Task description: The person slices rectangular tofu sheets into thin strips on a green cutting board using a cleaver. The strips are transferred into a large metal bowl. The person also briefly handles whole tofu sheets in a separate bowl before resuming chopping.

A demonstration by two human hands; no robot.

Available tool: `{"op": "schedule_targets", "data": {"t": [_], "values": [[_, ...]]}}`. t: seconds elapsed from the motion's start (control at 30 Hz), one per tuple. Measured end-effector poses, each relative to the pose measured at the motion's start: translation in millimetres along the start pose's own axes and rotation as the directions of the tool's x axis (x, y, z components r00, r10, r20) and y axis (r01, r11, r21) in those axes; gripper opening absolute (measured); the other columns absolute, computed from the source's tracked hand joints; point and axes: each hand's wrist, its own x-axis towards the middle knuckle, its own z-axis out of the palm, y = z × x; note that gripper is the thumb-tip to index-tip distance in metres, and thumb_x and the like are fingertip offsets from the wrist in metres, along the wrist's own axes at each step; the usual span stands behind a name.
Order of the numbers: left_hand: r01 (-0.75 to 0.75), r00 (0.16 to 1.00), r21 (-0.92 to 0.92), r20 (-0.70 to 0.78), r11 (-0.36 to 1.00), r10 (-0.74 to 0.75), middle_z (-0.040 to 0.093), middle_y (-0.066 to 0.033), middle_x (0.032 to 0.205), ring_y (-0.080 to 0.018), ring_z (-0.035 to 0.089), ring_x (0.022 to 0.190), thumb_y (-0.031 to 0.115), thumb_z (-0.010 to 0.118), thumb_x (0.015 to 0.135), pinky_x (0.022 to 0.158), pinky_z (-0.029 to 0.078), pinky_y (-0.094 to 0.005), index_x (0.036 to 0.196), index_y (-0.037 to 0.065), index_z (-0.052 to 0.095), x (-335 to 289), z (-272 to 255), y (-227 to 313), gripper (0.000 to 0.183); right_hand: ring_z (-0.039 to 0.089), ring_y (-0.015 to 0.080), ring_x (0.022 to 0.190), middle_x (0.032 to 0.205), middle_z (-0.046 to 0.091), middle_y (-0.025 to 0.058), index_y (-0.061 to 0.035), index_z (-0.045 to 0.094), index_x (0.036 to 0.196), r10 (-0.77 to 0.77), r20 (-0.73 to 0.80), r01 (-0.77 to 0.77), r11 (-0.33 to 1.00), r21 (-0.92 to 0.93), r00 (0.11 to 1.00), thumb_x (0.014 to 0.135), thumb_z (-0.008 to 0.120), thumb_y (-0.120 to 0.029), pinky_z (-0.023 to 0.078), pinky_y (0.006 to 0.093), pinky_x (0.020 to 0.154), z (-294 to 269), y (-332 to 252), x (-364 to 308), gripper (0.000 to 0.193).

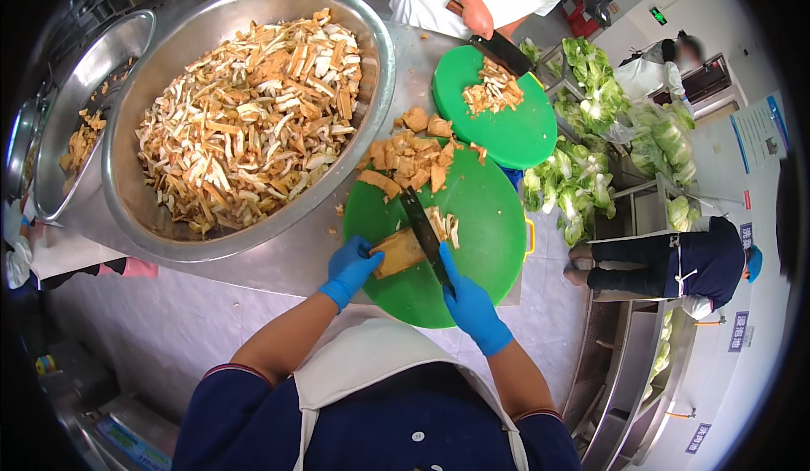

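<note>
On a round green cutting board (485, 243) lies a brown-skinned block of fried tofu (396, 254). My left hand (350, 270), in a blue glove, presses on its left end with fingers closed round the edge. My gloved right hand (474, 304) grips a dark-bladed cleaver (424, 233). The blade points away from me and stands at the block's right end; the handle is mostly hidden in my fingers. Just right of the blade are thin pale tofu strips (449, 226). Larger tofu pieces (413, 160) are heaped at the board's far edge.
A big steel basin (384, 74) full of cut strips stands at left on the steel table (422, 42). Another steel basin (63, 205) is farther left. Across from me a co-worker's hand (478, 20) holds a cleaver over a second green board (456, 91). Leafy greens (574, 180) are at right.
</note>
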Motion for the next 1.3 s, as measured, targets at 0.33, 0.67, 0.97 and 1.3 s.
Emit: {"op": "schedule_targets", "data": {"t": [0.33,0.67,0.97,1.3], "values": [[-0.003,1.000,0.012,0.021,1.000,0.002,0.064,-0.0097,0.081,-0.0261,0.062,0.075,0.039,0.070,0.070,0.067,0.048,-0.0359,0.091,0.008,0.060,0.6,3.0,-2.3,0.039,0.056,0.0354,0.065,0.071,0.054,0.0227,-0.0260,0.019,0.144,0.031,0.072,-0.030,0.999,-0.022,0.997,0.080,0.047,-0.002,0.045,0.0448,0.065,3.0,-3.6,-11.8,0.074],[-0.025,1.000,-0.015,0.015,1.000,0.025,0.064,-0.0094,0.081,-0.0264,0.062,0.075,0.039,0.069,0.070,0.066,0.048,-0.0362,0.091,0.008,0.058,3.3,5.0,-10.1,0.039,0.055,0.0365,0.061,0.071,0.054,0.0239,-0.0270,0.019,0.144,-0.085,0.014,0.084,0.996,0.015,0.996,0.081,0.046,-0.003,0.045,0.0447,0.061,-2.2,-9.0,-33.5,0.073],[-0.047,0.999,0.021,-0.007,0.999,0.047,0.064,-0.0098,0.079,-0.0268,0.062,0.074,0.038,0.069,0.071,0.066,0.047,-0.0370,0.090,0.007,0.058,2.9,4.2,-9.6,0.038,0.057,0.0359,0.062,0.070,0.056,0.0222,-0.0280,0.020,0.144,-0.139,-0.102,0.140,0.990,0.006,0.985,0.080,0.046,-0.003,0.046,0.0450,0.062,0.3,-15.3,-20.2,0.073],[-0.033,0.999,0.017,-0.006,0.999,0.033,0.064,-0.0102,0.080,-0.0271,0.062,0.073,0.038,0.070,0.071,0.066,0.048,-0.0362,0.090,0.007,0.059,1.8,3.1,-5.6,0.038,0.058,0.0377,0.069,0.079,0.057,0.0245,-0.0246,0.021,0.144,0.064,0.075,-0.061,0.997,-0.038,0.995,0.080,0.047,-0.002,0.046,0.0438,0.067,11.3,-25.0,-6.6,0.073]]}}
